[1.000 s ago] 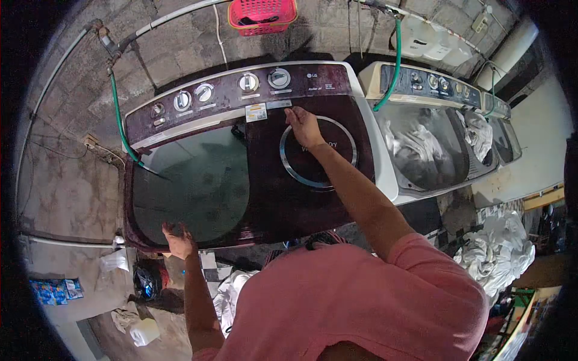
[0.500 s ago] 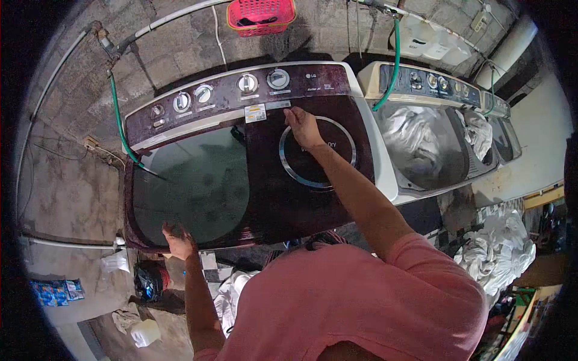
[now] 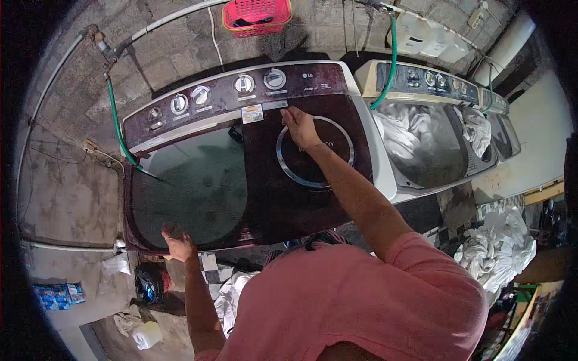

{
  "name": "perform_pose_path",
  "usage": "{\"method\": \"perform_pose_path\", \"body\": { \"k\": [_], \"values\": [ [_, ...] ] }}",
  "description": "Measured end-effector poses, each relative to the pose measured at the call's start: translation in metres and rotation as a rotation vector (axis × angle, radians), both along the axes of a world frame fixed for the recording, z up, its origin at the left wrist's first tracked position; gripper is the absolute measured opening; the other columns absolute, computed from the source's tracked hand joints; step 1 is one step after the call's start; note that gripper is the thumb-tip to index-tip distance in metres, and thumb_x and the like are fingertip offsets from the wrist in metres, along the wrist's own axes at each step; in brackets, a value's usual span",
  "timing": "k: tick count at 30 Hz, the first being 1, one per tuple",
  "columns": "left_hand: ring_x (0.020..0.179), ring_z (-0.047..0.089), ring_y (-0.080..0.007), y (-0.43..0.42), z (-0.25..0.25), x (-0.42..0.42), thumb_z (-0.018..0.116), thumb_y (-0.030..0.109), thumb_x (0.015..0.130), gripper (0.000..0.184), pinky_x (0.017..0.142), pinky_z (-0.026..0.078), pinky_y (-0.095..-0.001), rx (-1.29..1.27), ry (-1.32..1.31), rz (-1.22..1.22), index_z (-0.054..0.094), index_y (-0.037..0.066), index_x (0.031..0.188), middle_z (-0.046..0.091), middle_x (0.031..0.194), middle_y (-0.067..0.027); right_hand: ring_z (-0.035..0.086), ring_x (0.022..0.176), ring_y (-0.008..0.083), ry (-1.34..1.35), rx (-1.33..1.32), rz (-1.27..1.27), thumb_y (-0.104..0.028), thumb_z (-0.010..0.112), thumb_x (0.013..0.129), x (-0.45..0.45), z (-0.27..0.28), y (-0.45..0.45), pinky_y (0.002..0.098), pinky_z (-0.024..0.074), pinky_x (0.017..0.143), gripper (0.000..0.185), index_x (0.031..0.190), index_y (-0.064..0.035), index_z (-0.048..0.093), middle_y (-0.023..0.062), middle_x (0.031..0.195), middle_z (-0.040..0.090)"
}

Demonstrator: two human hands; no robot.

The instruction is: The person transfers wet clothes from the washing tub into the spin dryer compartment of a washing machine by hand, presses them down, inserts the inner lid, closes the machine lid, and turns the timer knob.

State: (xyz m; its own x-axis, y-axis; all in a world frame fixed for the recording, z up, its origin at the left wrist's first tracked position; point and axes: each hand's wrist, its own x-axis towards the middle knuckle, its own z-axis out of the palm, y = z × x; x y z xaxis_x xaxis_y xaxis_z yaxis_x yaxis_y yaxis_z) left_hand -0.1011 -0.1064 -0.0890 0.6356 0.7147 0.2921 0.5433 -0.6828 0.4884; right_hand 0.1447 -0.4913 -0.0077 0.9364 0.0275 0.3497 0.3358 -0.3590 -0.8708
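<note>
A dark maroon twin-tub washing machine (image 3: 274, 204) stands in front of me, with several dials along its top panel. Its left tub (image 3: 192, 192) holds cloudy water, and a green hose (image 3: 115, 123) reaches its rim. My left hand (image 3: 179, 243) rests at the tub's front edge, fingers apart, with nothing visible in it. Over the dryer lid (image 3: 265, 180), my right hand (image 3: 301, 127) is near a label sticker (image 3: 252, 114); its fingers are curled together, and what they hold, if anything, is too small to make out.
To the right, a second washing machine (image 3: 385, 88) contains white cloth (image 3: 409, 129). White laundry (image 3: 497, 246) is piled at the lower right. A pink basket (image 3: 256, 27) hangs on the wall. Lower left are a black bag (image 3: 149, 283) and a white jug (image 3: 147, 335).
The view has shifted slightly, and the white cloth in the second machine has moved around. Both my hands stay in nearly the same places.
</note>
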Motion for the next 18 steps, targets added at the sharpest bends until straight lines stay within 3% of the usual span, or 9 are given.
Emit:
{"method": "perform_pose_path", "body": {
  "k": [8,12,15,17,18],
  "values": [
    [0.081,0.061,-0.0256,-0.008,0.010,-0.001,0.060,0.016,0.081,0.049,0.066,0.046,-0.0341,0.038,-0.018,-0.031,0.043,0.011,0.126,0.062,0.101,-0.0063,0.049,0.052,0.0223,0.007,0.015,0.006,-0.029,0.050,0.092,0.003,-0.003,0.000,0.0344,0.0408,0.052,0.034,0.074,-0.0007,0.054,0.0098,0.063,0.056],
    [0.086,0.061,-0.0272,-0.005,0.006,-0.002,0.060,0.016,0.080,0.050,0.068,0.046,-0.0344,0.035,0.063,0.006,0.043,0.009,0.127,0.061,0.106,-0.0081,0.046,0.059,0.0159,0.135,0.045,0.002,-0.027,0.049,0.092,-0.001,0.001,0.000,0.0286,0.0402,0.058,0.030,0.076,-0.0022,0.055,0.0047,0.065,0.052],
    [0.088,0.061,-0.0299,0.022,-0.019,-0.013,0.059,0.015,0.079,0.053,0.071,0.047,-0.0376,0.072,-0.046,-0.199,0.041,0.009,0.129,0.060,0.110,-0.0103,0.050,0.061,0.0171,0.025,0.038,0.005,-0.024,0.050,0.091,0.006,-0.012,0.001,0.0303,0.0423,0.060,0.026,0.081,-0.0016,0.058,0.0062,0.071,0.058],
    [0.088,0.061,-0.0328,0.030,-0.037,-0.010,0.059,0.014,0.077,0.060,0.071,0.046,-0.0410,0.018,0.074,0.019,0.037,0.010,0.133,0.059,0.113,-0.0117,0.052,0.062,0.0178,-0.041,-0.064,-0.014,-0.020,0.050,0.091,0.006,-0.017,-0.001,0.0307,0.0432,0.060,0.022,0.083,-0.0018,0.059,0.0067,0.072,0.060],
    [0.088,0.061,-0.0328,0.027,-0.040,-0.008,0.059,0.014,0.077,0.060,0.071,0.046,-0.0410,0.003,0.062,-0.029,0.037,0.010,0.133,0.059,0.113,-0.0117,0.053,0.062,0.0180,-0.007,-0.004,-0.013,-0.019,0.051,0.090,0.005,-0.018,-0.001,0.0308,0.0434,0.059,0.021,0.083,-0.0017,0.059,0.0068,0.071,0.060]
  ]
}}
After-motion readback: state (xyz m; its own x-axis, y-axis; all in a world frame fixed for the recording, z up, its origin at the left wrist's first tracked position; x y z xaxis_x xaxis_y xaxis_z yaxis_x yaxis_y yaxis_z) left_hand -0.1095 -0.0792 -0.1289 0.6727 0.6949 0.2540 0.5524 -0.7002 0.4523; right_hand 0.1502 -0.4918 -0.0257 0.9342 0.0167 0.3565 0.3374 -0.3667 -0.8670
